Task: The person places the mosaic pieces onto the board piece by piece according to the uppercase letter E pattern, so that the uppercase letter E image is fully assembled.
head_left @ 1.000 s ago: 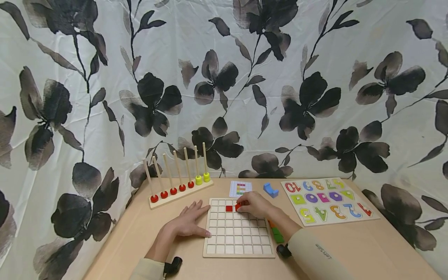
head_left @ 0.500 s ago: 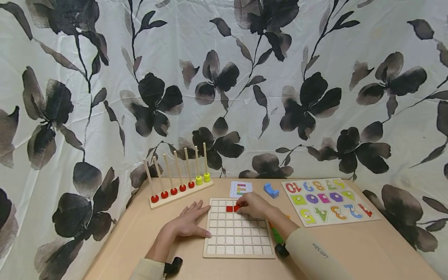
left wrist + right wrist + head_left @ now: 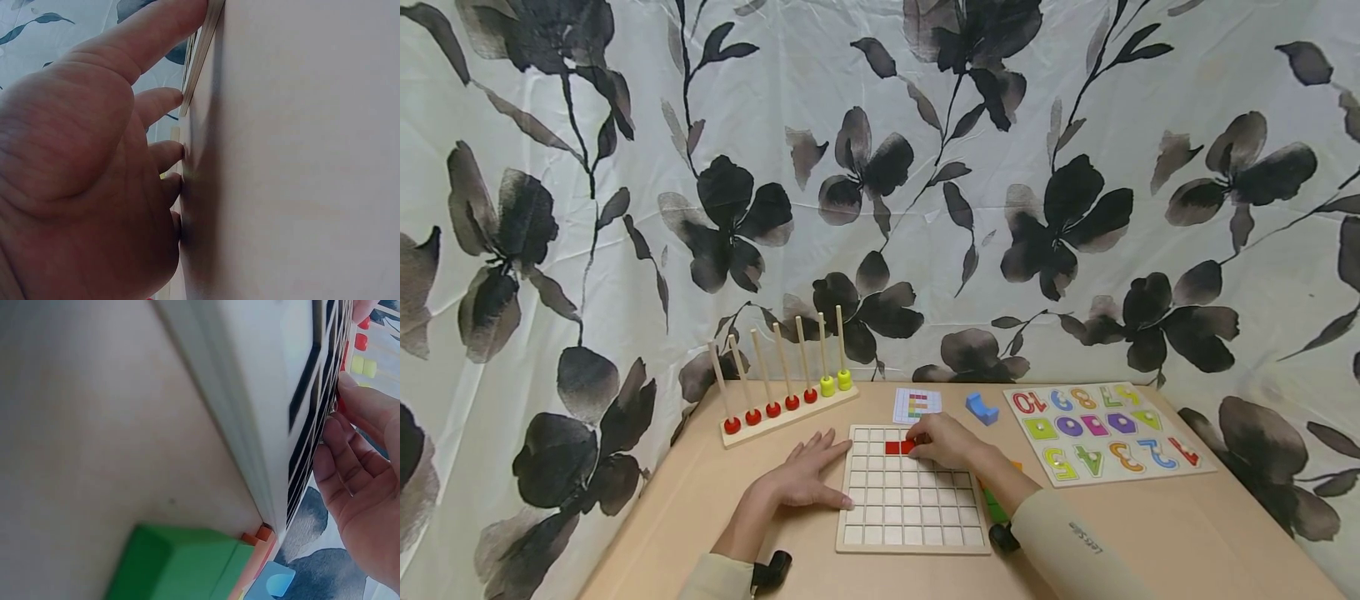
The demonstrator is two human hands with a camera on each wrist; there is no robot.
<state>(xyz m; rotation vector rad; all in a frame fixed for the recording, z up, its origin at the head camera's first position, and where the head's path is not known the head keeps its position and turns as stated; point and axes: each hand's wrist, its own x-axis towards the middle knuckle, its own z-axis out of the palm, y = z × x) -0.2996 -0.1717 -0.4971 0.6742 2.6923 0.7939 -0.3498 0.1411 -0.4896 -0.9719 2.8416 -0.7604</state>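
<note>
Your tabletop (image 3: 662,517), tan. Your grid board (image 3: 912,494), pale wood, squared. Two tiles (image 3: 892,447), red. Peg rack (image 3: 790,417), pale wood; beads (image 3: 772,411), red and yellow-green. Card (image 3: 917,406), white, multicoloured squares. Bridge block (image 3: 981,408), blue. Number board (image 3: 1108,438), off-white, figures multicoloured. Green block (image 3: 181,562). Curtain (image 3: 880,75), white, black-grey floral. Your sleeves (image 3: 1075,542), beige.

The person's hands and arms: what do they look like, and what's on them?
The left hand and right hand are bare, without gloves. The left sleeve and right sleeve are beige; the right has small dark lettering. A black gadget sits by each cuff.
</note>
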